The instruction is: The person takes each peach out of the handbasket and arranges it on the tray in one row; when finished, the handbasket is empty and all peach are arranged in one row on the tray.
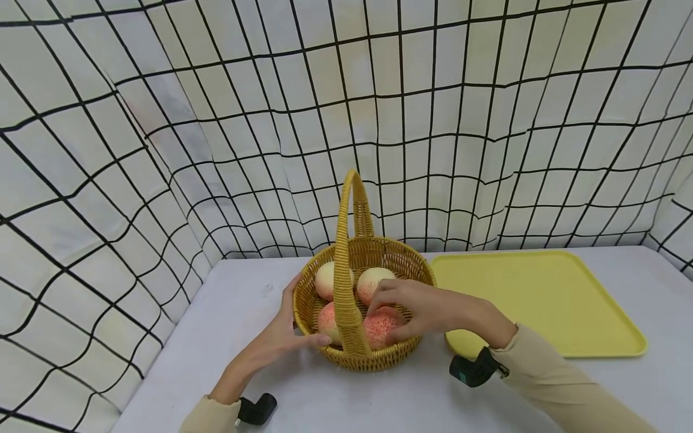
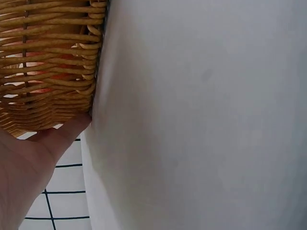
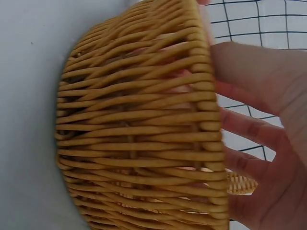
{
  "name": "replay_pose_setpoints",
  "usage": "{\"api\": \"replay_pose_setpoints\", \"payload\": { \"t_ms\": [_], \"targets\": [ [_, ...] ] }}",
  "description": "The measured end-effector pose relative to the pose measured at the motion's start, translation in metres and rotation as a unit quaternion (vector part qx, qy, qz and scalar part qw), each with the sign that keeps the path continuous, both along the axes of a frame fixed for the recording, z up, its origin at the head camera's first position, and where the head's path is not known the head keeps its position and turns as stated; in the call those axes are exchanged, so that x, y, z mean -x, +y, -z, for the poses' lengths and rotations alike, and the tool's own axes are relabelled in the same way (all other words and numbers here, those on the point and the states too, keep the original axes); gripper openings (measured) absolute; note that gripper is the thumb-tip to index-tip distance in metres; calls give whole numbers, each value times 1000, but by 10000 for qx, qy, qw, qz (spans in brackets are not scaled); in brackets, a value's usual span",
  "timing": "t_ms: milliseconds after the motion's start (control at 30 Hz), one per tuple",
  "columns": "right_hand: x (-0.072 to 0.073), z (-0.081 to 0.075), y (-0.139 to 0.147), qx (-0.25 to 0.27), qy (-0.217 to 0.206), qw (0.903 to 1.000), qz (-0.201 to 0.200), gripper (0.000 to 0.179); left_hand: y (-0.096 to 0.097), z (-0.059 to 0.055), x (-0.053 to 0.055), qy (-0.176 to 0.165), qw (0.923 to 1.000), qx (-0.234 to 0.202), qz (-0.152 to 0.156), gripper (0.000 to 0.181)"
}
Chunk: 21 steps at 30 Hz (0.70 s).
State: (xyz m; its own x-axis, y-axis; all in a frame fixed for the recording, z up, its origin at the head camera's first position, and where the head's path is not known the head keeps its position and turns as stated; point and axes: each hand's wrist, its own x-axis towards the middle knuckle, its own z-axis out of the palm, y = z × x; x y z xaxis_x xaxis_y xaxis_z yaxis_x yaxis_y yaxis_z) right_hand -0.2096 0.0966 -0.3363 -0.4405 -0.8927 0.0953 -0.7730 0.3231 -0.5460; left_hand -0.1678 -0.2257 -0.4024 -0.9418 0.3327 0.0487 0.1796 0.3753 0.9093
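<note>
A woven wicker basket [image 1: 379, 361] with a tall arched handle [image 1: 346, 240] stands on the white table. My left hand [image 1: 278, 337] holds its left side, the thumb near the front and the fingers around the outer wall; in the left wrist view a finger reaches the basket's bottom edge. Reaching over the right rim, my right hand [image 1: 414, 300] grips a red-speckled peach [image 1: 381, 328] inside the basket. Beside that one lies a pink and cream peach [image 1: 328, 322], partly behind the handle. Farther back are two paler peaches, a left one [image 1: 326, 281] and a right one [image 1: 373, 281].
To the right of the basket lies a yellow tray [image 1: 530, 300] on the white table [image 1: 216, 337]. White sheeting behind a black grid net [image 1: 433, 144] rises along the table's back and left. A small black device [image 1: 471, 368] is strapped at each wrist.
</note>
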Motion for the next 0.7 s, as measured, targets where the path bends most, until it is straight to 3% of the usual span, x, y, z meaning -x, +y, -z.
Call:
{"api": "replay_pose_setpoints", "payload": {
  "t_ms": [133, 500, 700],
  "targets": [
    [4, 9, -3, -83, 125, 9999, 34, 33, 2, 1, 0, 59, 10000, -3, 45, 132],
    [9, 18, -13, -196, -320, 9991, 211, 40, 2, -3, 3, 82, 9999, 122, 69, 132],
    [10, 17, -8, 257, -396, 9985, 281, 41, 2, -3, 1, 43, 9998, 175, 26, 132]
  ]
}}
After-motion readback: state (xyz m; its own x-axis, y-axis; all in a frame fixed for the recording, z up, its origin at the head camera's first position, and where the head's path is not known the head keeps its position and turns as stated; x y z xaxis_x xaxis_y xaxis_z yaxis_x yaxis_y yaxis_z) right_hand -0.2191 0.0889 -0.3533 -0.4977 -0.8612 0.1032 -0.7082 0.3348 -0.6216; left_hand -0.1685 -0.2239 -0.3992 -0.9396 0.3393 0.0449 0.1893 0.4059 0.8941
